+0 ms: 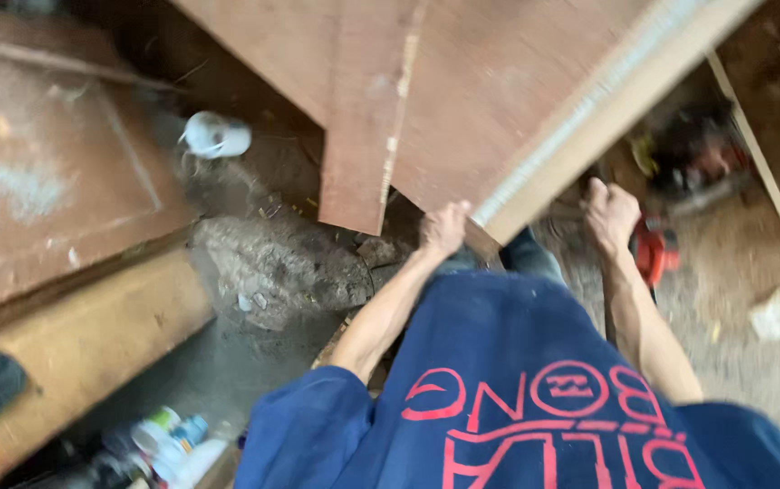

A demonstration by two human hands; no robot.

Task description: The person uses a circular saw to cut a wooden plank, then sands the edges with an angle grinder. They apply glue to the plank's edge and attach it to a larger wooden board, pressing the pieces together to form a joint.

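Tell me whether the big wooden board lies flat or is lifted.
Lifted and tilted: left hand grips the wooden board at its lower corner; right hand is beside its edge.

Soft, even daylight, motion-blurred throughout.
Pale haze washes the left side; the red tool (657, 249) and floor litter smear, and upper corners fall into shadow.

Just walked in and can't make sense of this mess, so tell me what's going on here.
A person in a blue shirt is gripping a large brown plywood sheet by its near edge. The left hand holds the corner and the right hand sits just beyond the pale edge strip. The sheet is tilted over a dusty floor. A red power tool lies by the right hand, and a white container lies further off.
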